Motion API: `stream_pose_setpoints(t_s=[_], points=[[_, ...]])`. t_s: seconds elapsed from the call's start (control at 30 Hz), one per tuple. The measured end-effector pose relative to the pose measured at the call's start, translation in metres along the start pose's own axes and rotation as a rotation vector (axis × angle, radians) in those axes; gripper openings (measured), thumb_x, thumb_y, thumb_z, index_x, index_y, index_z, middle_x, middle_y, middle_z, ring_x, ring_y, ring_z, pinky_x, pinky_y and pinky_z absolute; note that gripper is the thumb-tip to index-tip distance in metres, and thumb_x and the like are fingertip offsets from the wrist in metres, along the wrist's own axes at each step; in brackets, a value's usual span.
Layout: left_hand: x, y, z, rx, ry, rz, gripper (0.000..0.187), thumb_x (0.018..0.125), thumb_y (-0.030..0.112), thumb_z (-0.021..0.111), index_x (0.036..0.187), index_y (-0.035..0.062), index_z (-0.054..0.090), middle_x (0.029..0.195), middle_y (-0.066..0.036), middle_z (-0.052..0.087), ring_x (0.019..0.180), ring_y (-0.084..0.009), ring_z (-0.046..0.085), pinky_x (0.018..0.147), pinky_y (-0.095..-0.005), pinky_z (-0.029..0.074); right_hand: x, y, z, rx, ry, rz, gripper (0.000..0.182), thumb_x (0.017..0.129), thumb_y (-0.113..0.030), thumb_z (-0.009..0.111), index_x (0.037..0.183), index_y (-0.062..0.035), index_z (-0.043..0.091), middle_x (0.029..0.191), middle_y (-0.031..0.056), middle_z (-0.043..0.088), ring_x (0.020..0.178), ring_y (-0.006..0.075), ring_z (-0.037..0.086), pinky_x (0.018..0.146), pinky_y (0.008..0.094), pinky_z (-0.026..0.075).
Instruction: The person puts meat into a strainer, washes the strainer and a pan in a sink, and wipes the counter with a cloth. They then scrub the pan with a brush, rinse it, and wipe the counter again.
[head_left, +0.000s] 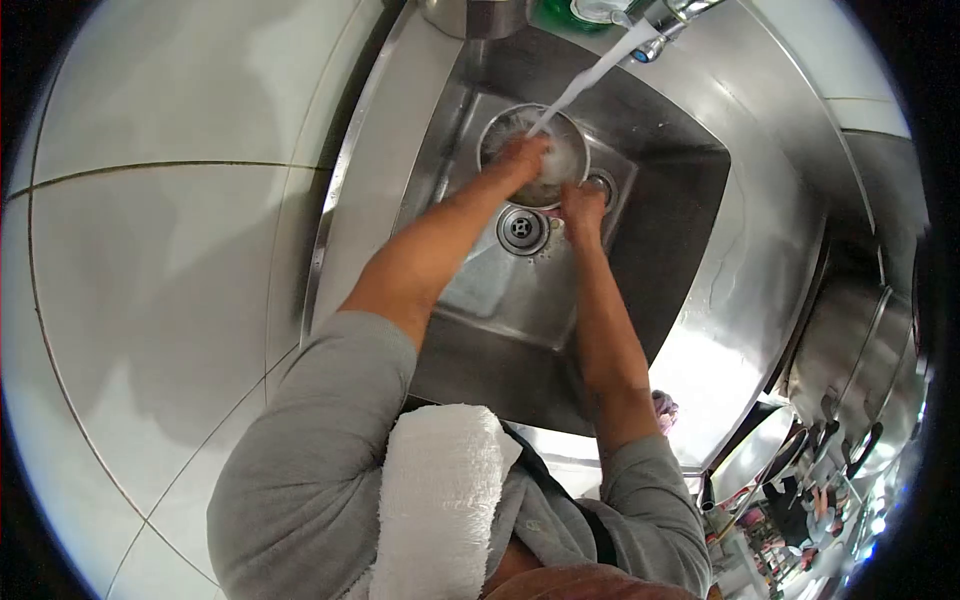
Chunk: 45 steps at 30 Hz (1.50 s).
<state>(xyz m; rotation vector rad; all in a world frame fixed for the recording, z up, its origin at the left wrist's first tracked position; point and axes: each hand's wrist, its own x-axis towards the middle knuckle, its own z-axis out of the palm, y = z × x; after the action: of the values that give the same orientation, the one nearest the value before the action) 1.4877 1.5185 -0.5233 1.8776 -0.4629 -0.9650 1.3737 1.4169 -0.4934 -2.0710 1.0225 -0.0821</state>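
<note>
A round metal bowl (581, 150) stands in the far part of the steel sink (500, 300), with cloudy, splashing water inside. My left hand (525, 156) reaches over the near rim into the bowl, under the running stream. Its fingers are smeared by water and motion, so whether they hold anything is hidden. My right hand (583, 208) is closed on the bowl's rim at the near right side. From the tap (652, 45), a stream of water (592, 76) falls slantwise into the bowl.
A drain strainer (521, 230) lies just nearer than the bowl. Behind the sink stand a metal container (478, 16) and a green bottle (575, 12). White tiles (170, 260) border the left. Pans (755, 450) are at the lower right, with another person (825, 520) farther away.
</note>
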Motion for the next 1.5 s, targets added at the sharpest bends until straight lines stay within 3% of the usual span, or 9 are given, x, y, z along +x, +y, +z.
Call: stream_pose_setpoints(t_s=[0.3, 0.4, 0.53, 0.63, 0.67, 0.9, 1.17, 1.37, 1.5], points=[[-0.083, 0.051, -0.029, 0.662, 0.946, 0.431, 0.031, 0.077, 0.007, 0.057, 0.105, -0.0046, 0.059, 0.097, -0.023, 0.063, 0.091, -0.0369, 0.062, 0.078, -0.0423, 0.052, 0.043, 0.028, -0.036, 0.064, -0.191, 0.042, 0.021, 0.072, -0.007, 0.059, 0.086, 0.0084, 0.061, 0.075, 0.0145, 0.064, 0.064, 0.0229, 0.063, 0.058, 0.0347, 0.052], [-0.096, 0.059, -0.033, -0.458, 0.188, -0.319, 0.036, 0.077, 0.007, 0.055, 0.111, -0.0057, 0.054, 0.104, -0.022, 0.06, 0.08, -0.0317, 0.065, 0.052, -0.0384, 0.055, 0.042, 0.042, -0.012, 0.466, -0.133, 0.011, 0.027, 0.074, -0.011, 0.061, 0.093, 0.0074, 0.062, 0.083, 0.0134, 0.065, 0.071, 0.0224, 0.062, 0.063, 0.0353, 0.049], [-0.083, 0.049, -0.019, -0.179, 0.516, -0.07, 0.049, 0.077, 0.0, 0.045, 0.126, -0.0058, 0.037, 0.107, -0.021, 0.058, 0.062, -0.0285, 0.065, 0.034, -0.0364, 0.049, -0.013, 0.044, 0.059, 0.845, -0.206, 0.383, 0.03, 0.08, -0.017, 0.063, 0.1, 0.0037, 0.06, 0.093, 0.0123, 0.063, 0.075, 0.0215, 0.06, 0.065, 0.0333, 0.049], [-0.121, 0.104, -0.055, 0.159, 0.187, -0.336, 0.055, 0.072, -0.003, 0.048, 0.125, -0.0049, 0.034, 0.094, -0.027, 0.062, 0.076, -0.037, 0.065, 0.07, -0.0404, 0.055, -0.015, 0.035, 0.068, 0.947, -0.398, 0.671, 0.023, 0.082, -0.011, 0.06, 0.102, 0.0005, 0.062, 0.098, 0.0117, 0.064, 0.087, 0.0264, 0.062, 0.076, 0.0384, 0.051], [-0.131, 0.119, -0.064, 0.277, 0.071, -0.413, 0.055, 0.072, -0.003, 0.048, 0.125, -0.005, 0.033, 0.094, -0.027, 0.062, 0.08, -0.0374, 0.065, 0.071, -0.0412, 0.054, 0.022, 0.055, 0.07, 0.613, -0.404, 0.139, 0.022, 0.081, -0.011, 0.06, 0.101, -0.0016, 0.063, 0.097, 0.0119, 0.064, 0.087, 0.0268, 0.062, 0.076, 0.0381, 0.051], [-0.101, 0.12, -0.086, 0.874, -0.049, -0.086, 0.024, 0.079, 0.013, 0.056, 0.095, -0.0043, 0.063, 0.095, -0.022, 0.064, 0.088, -0.0348, 0.064, 0.076, -0.0434, 0.051, 0.005, -0.093, -0.013, -0.193, -0.348, -0.616, 0.023, 0.078, -0.014, 0.063, 0.098, -0.004, 0.063, 0.09, 0.0166, 0.066, 0.079, 0.0308, 0.063, 0.074, 0.0401, 0.05], [-0.097, 0.102, -0.07, 0.985, 0.152, 0.554, 0.022, 0.087, 0.013, 0.047, 0.103, 0.0011, 0.058, 0.115, -0.017, 0.054, 0.108, -0.034, 0.052, 0.09, -0.0415, 0.045, 0.002, -0.071, -0.06, 0.241, -0.416, 0.007, 0.032, 0.08, -0.013, 0.055, 0.099, 0.0126, 0.051, 0.08, 0.0195, 0.062, 0.053, 0.0252, 0.061, 0.039, 0.0355, 0.047], [-0.019, 0.06, -0.002, 0.356, 0.428, 0.228, 0.032, 0.082, 0.005, 0.05, 0.114, 0.0073, 0.056, 0.115, -0.017, 0.055, 0.109, -0.0323, 0.054, 0.089, -0.0411, 0.046, 0.026, -0.038, -0.024, -0.018, -0.275, -0.17, 0.027, 0.081, -0.012, 0.054, 0.096, 0.0101, 0.051, 0.075, 0.0174, 0.06, 0.046, 0.0196, 0.057, 0.038, 0.0327, 0.045], [-0.032, 0.057, -0.022, 0.704, -0.062, 0.287, 0.029, 0.08, 0.007, 0.055, 0.109, 0.0046, 0.054, 0.102, -0.023, 0.058, 0.104, -0.0361, 0.056, 0.086, -0.0429, 0.045, -0.002, -0.074, -0.071, 0.285, -0.299, 0.092, 0.022, 0.082, -0.012, 0.054, 0.089, 0.0079, 0.056, 0.071, 0.0154, 0.061, 0.045, 0.0185, 0.055, 0.038, 0.0333, 0.045]])
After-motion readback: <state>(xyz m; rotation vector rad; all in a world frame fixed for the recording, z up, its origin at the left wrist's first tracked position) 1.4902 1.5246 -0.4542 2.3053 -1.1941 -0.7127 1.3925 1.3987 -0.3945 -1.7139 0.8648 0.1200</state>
